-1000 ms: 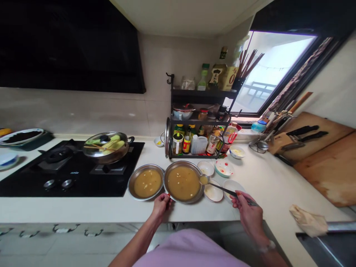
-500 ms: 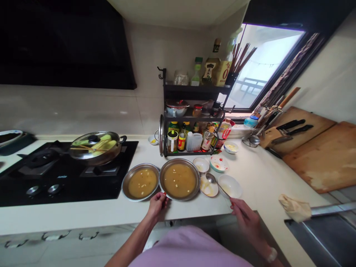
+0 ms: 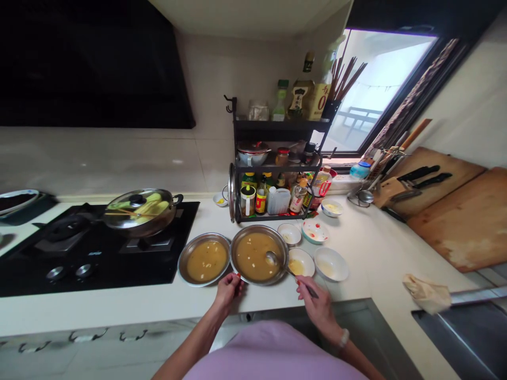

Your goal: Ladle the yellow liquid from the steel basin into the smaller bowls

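A long-handled metal spoon (image 3: pixel 271 257) is in my right hand (image 3: pixel 319 306), which is closed round the end of its handle. The spoon's head dips into the brownish liquid of the right-hand metal bowl (image 3: pixel 285 264), where small pale bits float. At that bowl's near left rim, my left hand (image 3: pixel 228 291) is closed with thumb and fingertips on the edge. A second metal bowl (image 3: pixel 182 272) with similar liquid stands close against it on the left. Right of the bowls are a small white dish (image 3: pixel 304 253) with yellowish residue and a white bowl (image 3: pixel 331 264).
A lidded pan (image 3: pixel 140 224) with green and pale pieces sits on the black gas hob (image 3: pixel 106 282). Behind the bowls rises a black rack (image 3: pixel 277 168) of bottles and jars. Knives, cutting boards (image 3: pixel 463 216), a cloth (image 3: pixel 428 293) and a sink are at right.
My right hand has moved left with the spoon, whose head went from above the small dish into the right-hand metal bowl. My left hand stays at the rim.
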The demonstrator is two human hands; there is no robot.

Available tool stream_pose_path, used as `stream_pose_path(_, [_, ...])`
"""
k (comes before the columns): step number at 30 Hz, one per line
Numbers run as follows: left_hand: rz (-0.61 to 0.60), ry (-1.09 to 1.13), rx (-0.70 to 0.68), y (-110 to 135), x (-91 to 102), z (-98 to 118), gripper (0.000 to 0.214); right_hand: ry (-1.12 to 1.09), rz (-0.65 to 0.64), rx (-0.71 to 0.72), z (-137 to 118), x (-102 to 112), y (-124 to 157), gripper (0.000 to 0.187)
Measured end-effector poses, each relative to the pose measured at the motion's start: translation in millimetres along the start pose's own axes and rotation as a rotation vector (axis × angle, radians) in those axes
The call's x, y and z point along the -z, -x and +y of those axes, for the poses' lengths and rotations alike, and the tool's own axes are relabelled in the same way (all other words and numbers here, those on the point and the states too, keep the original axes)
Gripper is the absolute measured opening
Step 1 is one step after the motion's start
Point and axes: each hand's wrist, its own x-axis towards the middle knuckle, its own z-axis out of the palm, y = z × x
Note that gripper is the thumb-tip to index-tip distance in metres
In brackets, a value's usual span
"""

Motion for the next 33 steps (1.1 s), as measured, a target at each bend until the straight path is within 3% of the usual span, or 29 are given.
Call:
stream_pose_path(7, [0.011, 0.006, -0.005, 2, -1.2, 1, 0.041, -0.277, 0.258, -0.312, -2, -3, -13, 0.037])
stream_pose_path(12, [0.023, 0.001, -0.011, 1, -1.0, -1, 0.04, -0.459, 0.307, -0.41, -11, 10, -22, 0.038])
stream_pose_path(18, [0.015, 0.024, -0.011, 0, -0.1, -4, 0.041, -0.406, 0.383, -0.388, -22, 43, -22, 0.036])
stream_pose_path(26, [0.022, 0.025, -0.011, 1, -1.1, -2, 0.042, -0.157, 0.472, -0.313, -2, 86, -9, 0.045])
stream_pose_path(33, [0.037, 0.025, -0.012, 3, -2.7, 0, 0.044, 0.08, 0.32, -0.192, 2, 91, 10, 0.036])
